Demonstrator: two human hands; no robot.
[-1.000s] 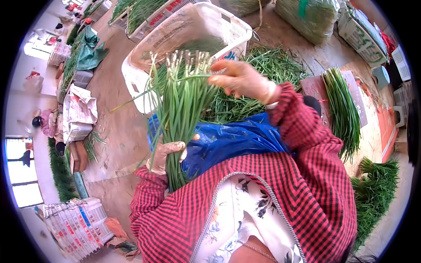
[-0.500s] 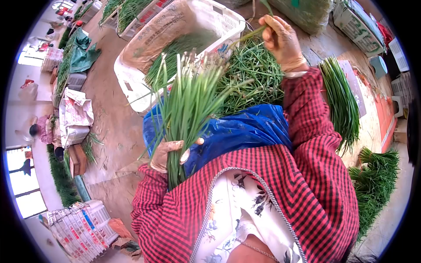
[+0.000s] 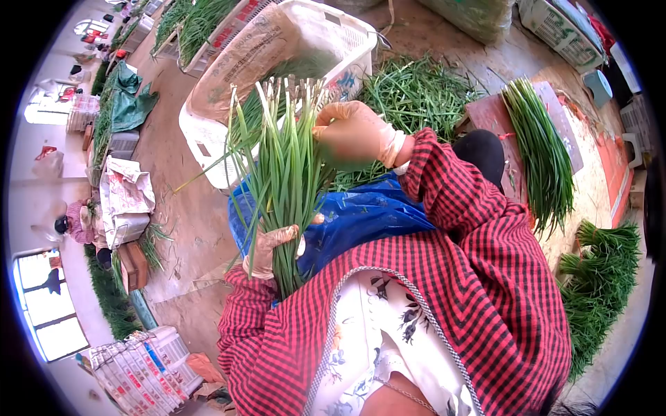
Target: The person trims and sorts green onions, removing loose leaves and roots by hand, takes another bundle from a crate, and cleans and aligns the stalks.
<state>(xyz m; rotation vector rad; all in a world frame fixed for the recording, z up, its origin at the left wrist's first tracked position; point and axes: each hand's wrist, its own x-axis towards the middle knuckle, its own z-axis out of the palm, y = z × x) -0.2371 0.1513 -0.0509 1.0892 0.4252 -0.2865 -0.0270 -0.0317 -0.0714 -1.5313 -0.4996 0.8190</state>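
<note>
My left hand, in a pale glove, is closed around the lower leafy part of a bunch of garlic chives. The bunch stands nearly upright, its pale stem ends at the top. At the upper right side of the bunch is my gloved right hand, fingers curled in and fingertips touching the stems. Part of that hand is blurred, and what it pinches is hidden. A blue plastic apron covers my lap behind the bunch. Loose chive leaves lie heaped on the floor beyond my right hand.
Ahead stands a white plastic crate with a sack lining and chives inside. A tied chive bundle rests on a low board at right, with more bundles nearer. Stacked crates stand lower left. Another person is far left.
My right hand has come down and left from above the leaf heap, where it held a leaf out, to the top of the bunch. My left hand keeps its hold.
</note>
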